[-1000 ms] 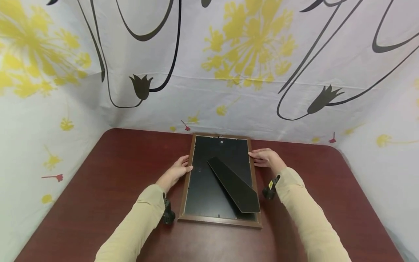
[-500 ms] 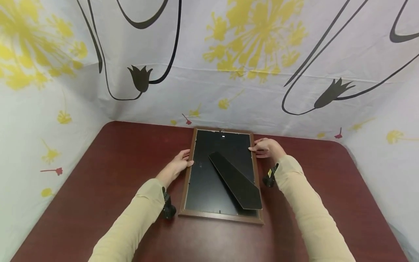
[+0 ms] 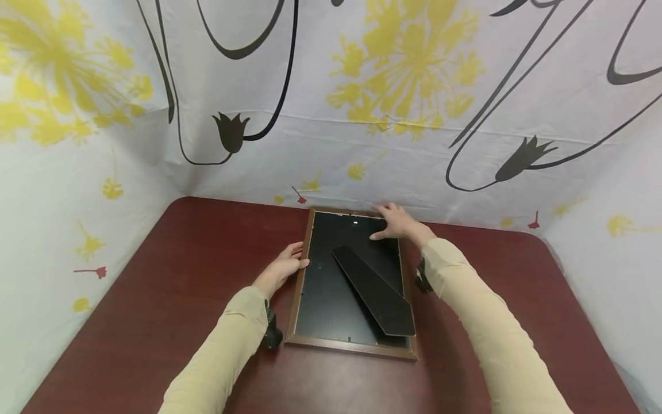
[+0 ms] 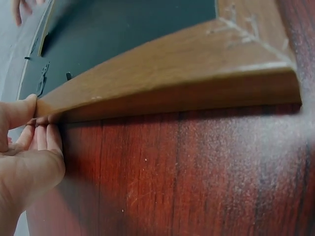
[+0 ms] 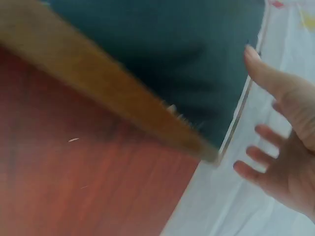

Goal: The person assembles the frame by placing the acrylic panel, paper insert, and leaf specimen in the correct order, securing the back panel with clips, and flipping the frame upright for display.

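Note:
A picture frame [image 3: 357, 351] with a brown wooden rim lies face down, its black backing [image 3: 323, 299] upward. A black easel stand [image 3: 374, 293] slants across the backing toward the lower right. My left hand [image 3: 281, 269] pinches the frame's left side, thumb on top of the rim and fingers at its outer side, as the left wrist view shows. Over the frame's far right corner, my right hand [image 3: 397, 223] is spread, thumb apart from the fingers. The right wrist view shows this hand [image 5: 288, 132] off the rim, holding nothing.
The frame lies on a dark red wooden table [image 3: 207, 259] with rounded far corners. Right behind the table's far edge hangs a white cloth [image 3: 289, 161] with yellow and grey flower prints, which also runs along both sides. Each wrist bears a black camera [image 3: 271, 332].
My right hand has let go of the frame's right side and moved up and left to the far corner, fingers spreading. My left hand keeps its hold; the frame stays in place.

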Tool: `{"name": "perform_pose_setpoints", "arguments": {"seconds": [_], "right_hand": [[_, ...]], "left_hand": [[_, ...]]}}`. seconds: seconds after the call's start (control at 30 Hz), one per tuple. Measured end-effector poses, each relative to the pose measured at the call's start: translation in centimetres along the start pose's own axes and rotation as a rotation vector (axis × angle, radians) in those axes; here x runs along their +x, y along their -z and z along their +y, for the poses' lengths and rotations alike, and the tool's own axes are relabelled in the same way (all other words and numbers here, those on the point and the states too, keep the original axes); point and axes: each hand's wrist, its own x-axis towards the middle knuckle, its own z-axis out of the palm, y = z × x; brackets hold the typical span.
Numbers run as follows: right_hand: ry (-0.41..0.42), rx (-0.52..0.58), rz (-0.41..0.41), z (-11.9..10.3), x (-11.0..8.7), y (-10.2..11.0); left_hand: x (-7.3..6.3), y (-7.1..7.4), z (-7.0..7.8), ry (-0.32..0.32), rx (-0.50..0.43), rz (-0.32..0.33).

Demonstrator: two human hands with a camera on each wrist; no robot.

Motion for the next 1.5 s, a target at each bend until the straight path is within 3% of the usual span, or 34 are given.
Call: {"name": "perform_pose_setpoints", "arguments": {"seconds": [0.07, 0.23, 0.57, 0.93, 1.03, 1.13, 1.2, 1.27, 1.33, 1.4, 1.5], "right_hand": [[0.073, -0.07, -0.069, -0.9, 0.7, -0.3], [0.116, -0.13, -0.142, -1.5, 2.2, -1.4], [0.208, -0.117, -0.091, -2.3, 4.2, -1.9], [0.188, -0.075, -0.117, -2.4, 3.3, -1.1], [0.18, -0.081, -0.148, -2.3, 2.9, -0.6], [0.178, -0.092, -0.161, -2.3, 2.8, -0.1], [0.171, -0.098, -0.166, -2.3, 2.9, -0.1], [0.174, -0.111, -0.168, -2.3, 3.2, -0.4], [0.175, -0.097, -0.153, -2.2, 3.4, -0.9], [0.166, -0.058, -0.141, -2.0, 3.6, -1.4], [0.123, 0.075, -0.103, -1.7, 3.4, -1.9]], "left_hand": [[0.1, 0.0, -0.2, 0.003, -0.01, -0.004], [0.0, -0.3, -0.4, 0.013, -0.016, -0.017], [0.1, 0.4, 0.0, 0.012, -0.015, 0.022], [-0.8, 0.3, 0.8, 0.012, -0.013, 0.015], [-0.6, 0.3, 0.5, -0.038, -0.007, 0.011], [3.1, 0.7, -2.3, -0.095, -0.009, 0.023], [6.4, 1.1, -4.9, -0.12, -0.002, 0.044], [9.5, 1.3, -7.2, -0.108, 0.004, 0.064], [10.4, 1.5, -8.1, -0.096, 0.013, 0.075], [10.4, 1.7, -8.5, -0.087, 0.024, 0.067], [11.2, 2.0, -9.5, -0.075, 0.021, 0.044]]}}
